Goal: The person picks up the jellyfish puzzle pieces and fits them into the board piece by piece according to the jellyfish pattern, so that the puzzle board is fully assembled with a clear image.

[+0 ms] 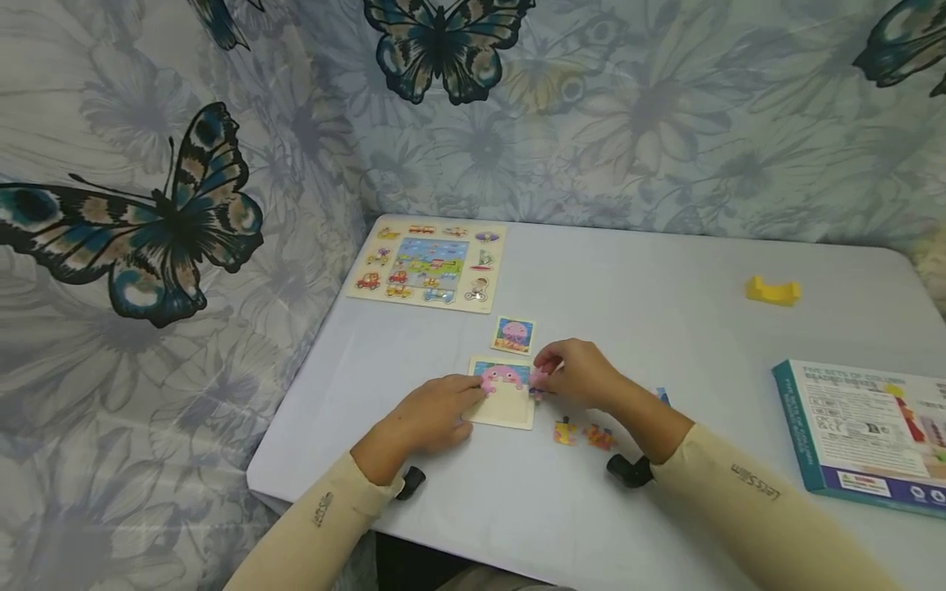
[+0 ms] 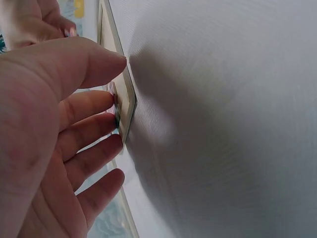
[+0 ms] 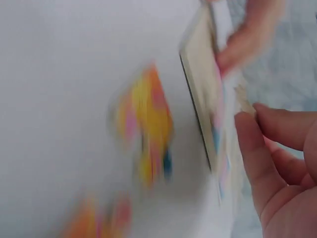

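A small wooden puzzle tray [image 1: 502, 414] lies on the table, its upper part filled with pieces showing a pink cartoon animal. My left hand [image 1: 436, 410] rests at the tray's left edge, fingers fairly straight and fingertips touching the tray and pink pieces. In the left wrist view, the thumb lies near the tray's rim [image 2: 130, 101]. At the tray's right side my right hand [image 1: 580, 373] pinches a puzzle piece [image 3: 242, 99] between thumb and finger; its printed face is mostly hidden. Beside the tray lie a yellow puzzle piece [image 1: 565, 432] and an orange puzzle piece [image 1: 599, 437].
Behind the tray lies a small picture card [image 1: 514, 335] with a pink octopus-like figure. A larger vehicle puzzle board [image 1: 424, 304] sits at the back left. On the right are a yellow plastic piece [image 1: 773, 291] and a flat box [image 1: 865, 427]. A blue piece [image 1: 663, 396] shows behind the right forearm.
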Action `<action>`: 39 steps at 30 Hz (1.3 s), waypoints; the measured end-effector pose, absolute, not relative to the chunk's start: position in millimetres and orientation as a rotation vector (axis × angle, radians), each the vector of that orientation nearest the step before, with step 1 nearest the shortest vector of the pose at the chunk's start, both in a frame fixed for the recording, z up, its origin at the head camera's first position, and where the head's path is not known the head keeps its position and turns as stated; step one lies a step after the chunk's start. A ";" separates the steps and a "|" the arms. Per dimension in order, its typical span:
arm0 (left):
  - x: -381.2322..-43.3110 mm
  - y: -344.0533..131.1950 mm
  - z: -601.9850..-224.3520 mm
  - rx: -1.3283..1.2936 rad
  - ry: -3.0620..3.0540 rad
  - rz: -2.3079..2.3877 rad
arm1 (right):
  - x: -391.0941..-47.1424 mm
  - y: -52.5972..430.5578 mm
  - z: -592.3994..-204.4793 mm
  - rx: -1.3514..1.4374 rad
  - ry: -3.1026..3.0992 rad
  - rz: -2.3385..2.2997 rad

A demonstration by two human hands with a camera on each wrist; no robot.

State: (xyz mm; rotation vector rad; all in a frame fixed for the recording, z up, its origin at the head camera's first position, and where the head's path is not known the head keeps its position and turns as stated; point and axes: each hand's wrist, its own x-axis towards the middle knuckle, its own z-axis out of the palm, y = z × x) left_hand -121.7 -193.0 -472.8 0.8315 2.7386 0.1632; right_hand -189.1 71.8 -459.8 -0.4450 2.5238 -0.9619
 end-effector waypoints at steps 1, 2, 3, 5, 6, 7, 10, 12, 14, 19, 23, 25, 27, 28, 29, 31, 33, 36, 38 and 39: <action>-122.5 -192.3 -473.0 0.828 2.736 0.166 | -189.0 63.5 -461.7 -0.421 2.501 -0.987; -123.4 -191.7 -473.1 0.828 2.733 0.166 | -188.6 55.5 -463.7 -0.405 2.488 -1.000; -124.1 -191.1 -473.1 0.828 2.729 0.170 | -188.3 48.3 -466.0 -0.392 2.480 -1.002; -125.2 -190.2 -473.2 0.830 2.720 0.180 | -187.8 36.6 -469.7 -0.380 2.483 -0.988; -125.7 -189.7 -473.1 0.831 2.714 0.190 | -187.6 32.2 -471.5 -0.372 2.489 -0.978; -126.0 -189.2 -473.1 0.833 2.709 0.199 | -187.3 28.7 -473.2 -0.367 2.499 -0.965; -126.3 -188.0 -473.0 0.832 2.695 0.222 | -186.7 22.0 -476.5 -0.374 2.535 -0.935; -126.3 -187.5 -472.8 0.835 2.692 0.218 | -186.0 19.0 -476.8 -0.386 2.556 -0.915; -126.0 -187.6 -472.4 0.837 2.693 0.200 | -185.0 16.2 -475.2 -0.394 2.573 -0.889; -125.0 -187.5 -471.3 0.852 2.708 0.136 | -182.5 9.0 -469.9 -0.408 2.618 -0.754; -124.3 -185.6 -470.9 0.842 2.726 0.111 | -181.7 3.9 -465.9 -0.435 2.649 -0.631; -123.9 -184.2 -470.3 0.823 2.725 0.118 | -181.9 3.2 -465.3 -0.443 2.661 -0.597; -123.7 -183.1 -469.9 0.808 2.722 0.123 | -182.3 4.6 -466.3 -0.445 2.679 -0.575; -123.7 -182.7 -469.4 0.801 2.719 0.127 | -182.8 6.1 -467.2 -0.450 2.693 -0.572; -123.4 -182.4 -469.3 0.795 2.718 0.128 | -183.3 7.8 -468.5 -0.459 2.707 -0.570; -123.2 -182.5 -468.9 0.788 2.716 0.131 | -184.1 11.8 -472.3 -0.481 2.732 -0.576; -122.8 -182.8 -468.7 0.778 2.717 0.136 | -184.8 14.4 -476.3 -0.496 2.752 -0.587; -122.9 -183.1 -467.8 0.768 2.718 0.140 | -186.8 15.6 -479.3 -0.471 2.724 -0.643; -123.7 -183.1 -466.8 0.761 2.720 0.135 | -190.8 14.4 -479.2 -0.424 2.700 -0.677; -124.1 -183.1 -466.3 0.760 2.721 0.134 | -193.2 13.8 -478.8 -0.408 2.693 -0.685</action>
